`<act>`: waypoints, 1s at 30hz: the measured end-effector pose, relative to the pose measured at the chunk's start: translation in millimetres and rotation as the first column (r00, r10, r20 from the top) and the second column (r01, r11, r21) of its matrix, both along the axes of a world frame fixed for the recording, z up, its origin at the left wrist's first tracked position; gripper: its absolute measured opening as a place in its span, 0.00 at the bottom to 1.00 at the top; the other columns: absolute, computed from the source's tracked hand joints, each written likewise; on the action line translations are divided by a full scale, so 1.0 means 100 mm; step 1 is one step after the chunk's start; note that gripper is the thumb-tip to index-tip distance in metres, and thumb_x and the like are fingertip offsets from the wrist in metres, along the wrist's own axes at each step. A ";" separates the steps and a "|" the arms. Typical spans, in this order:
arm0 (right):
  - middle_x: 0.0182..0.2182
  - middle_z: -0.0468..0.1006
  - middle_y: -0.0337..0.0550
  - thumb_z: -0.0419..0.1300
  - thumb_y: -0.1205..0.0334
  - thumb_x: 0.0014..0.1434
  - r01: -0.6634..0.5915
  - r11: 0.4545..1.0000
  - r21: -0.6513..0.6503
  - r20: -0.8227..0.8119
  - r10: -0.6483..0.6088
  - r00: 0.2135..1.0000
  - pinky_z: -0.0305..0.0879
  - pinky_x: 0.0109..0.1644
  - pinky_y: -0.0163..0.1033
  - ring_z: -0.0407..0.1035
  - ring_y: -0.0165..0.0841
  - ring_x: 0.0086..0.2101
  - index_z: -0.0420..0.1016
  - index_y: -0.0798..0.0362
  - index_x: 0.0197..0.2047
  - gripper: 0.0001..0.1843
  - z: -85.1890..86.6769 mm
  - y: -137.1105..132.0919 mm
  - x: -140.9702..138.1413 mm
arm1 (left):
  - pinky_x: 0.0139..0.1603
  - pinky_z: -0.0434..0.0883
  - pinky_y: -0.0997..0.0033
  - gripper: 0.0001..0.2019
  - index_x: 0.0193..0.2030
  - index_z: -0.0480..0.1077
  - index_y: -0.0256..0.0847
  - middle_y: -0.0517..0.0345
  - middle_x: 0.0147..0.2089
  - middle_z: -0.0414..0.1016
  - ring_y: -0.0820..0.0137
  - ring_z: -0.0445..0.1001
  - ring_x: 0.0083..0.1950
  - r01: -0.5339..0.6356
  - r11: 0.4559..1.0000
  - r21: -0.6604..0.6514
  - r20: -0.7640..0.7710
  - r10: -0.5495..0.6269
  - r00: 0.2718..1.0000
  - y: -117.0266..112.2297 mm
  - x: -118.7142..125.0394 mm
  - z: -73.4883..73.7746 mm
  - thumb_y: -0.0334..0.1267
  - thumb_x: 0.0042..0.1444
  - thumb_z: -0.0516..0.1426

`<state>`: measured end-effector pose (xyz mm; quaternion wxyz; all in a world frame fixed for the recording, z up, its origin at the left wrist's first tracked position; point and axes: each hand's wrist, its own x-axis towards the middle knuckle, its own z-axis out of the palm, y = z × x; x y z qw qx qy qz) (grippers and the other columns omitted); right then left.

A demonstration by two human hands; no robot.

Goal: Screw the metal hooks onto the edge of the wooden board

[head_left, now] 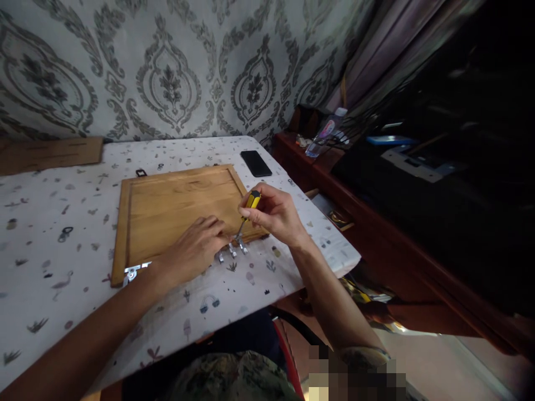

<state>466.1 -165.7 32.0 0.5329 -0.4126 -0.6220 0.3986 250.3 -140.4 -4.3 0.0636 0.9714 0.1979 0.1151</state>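
Note:
A framed wooden panel [175, 206] lies flat on the table, with metal hooks [233, 250] along its near edge toward the right. My right hand [271, 211] grips a yellow-and-black screwdriver [253, 199], its shaft slanting down to the metal at that edge. Resting on the panel's near side, my left hand [200, 242] has its fingers bent close to the screwdriver tip. Whether those fingers pinch the metal piece or a screw is hidden. Another metal fitting [131, 273] sits at the panel's near left corner, partly behind my left forearm.
A black phone [256, 163] lies beyond the panel's right corner. Brown cardboard [52, 153] is at the far left of the patterned white tablecloth [83, 223]. A dark red cabinet [309, 178] stands to the right, bearing a plastic bottle [326, 132]. Patterned wallpaper backs the table.

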 end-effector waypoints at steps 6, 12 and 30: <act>0.31 0.78 0.37 0.77 0.47 0.53 -0.160 0.986 -0.050 -0.018 0.160 0.987 0.69 0.28 0.30 0.67 0.23 0.26 0.79 0.55 0.40 0.22 0.04 -0.01 0.10 | 0.51 0.69 0.59 0.16 0.50 0.80 0.40 0.50 0.45 0.76 0.58 0.70 0.51 -0.006 1.000 0.003 -0.049 0.006 0.999 0.02 0.03 0.02 0.22 0.65 0.54; 0.26 0.76 0.36 0.79 0.47 0.50 -0.059 0.998 0.007 0.043 0.058 0.997 0.62 0.26 0.33 0.62 0.24 0.23 0.79 0.54 0.32 0.21 -0.03 0.00 0.08 | 0.51 0.70 0.59 0.17 0.49 0.81 0.39 0.49 0.45 0.76 0.58 0.71 0.51 0.007 1.000 0.019 -0.045 -0.006 0.999 0.02 0.02 0.01 0.21 0.64 0.53; 0.30 0.78 0.39 0.76 0.47 0.55 -0.148 0.989 -0.019 0.050 0.148 0.988 0.66 0.27 0.32 0.66 0.25 0.26 0.79 0.55 0.34 0.20 0.02 -0.02 0.10 | 0.51 0.70 0.58 0.15 0.50 0.80 0.39 0.50 0.45 0.76 0.59 0.71 0.51 0.009 1.000 -0.003 -0.031 -0.009 0.999 0.03 0.02 0.00 0.24 0.68 0.53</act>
